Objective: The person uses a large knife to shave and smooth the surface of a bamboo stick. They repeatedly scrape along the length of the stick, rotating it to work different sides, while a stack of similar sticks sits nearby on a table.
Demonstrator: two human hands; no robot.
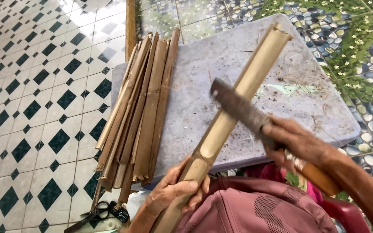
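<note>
Head view: left hand clenched around lower end of split bamboo half, which lies diagonally across grey worktop, hollow side up. Right hand grips wooden handle of one cleaver; blade rests across bamboo at mid-length. Step judged: splitting or trimming half-culm. Next move calls for steady left grip, blade aligned with grain, fingers kept below blade. Count: one half-culm, one cleaver, one stack of bamboo strips, roughly ten. One pair of scissors on tiled floor.

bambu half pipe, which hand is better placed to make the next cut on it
Right. The right hand already grips the big knife, its blade across the split bamboo. The left hand is wrapped around the bamboo's near end.
</note>
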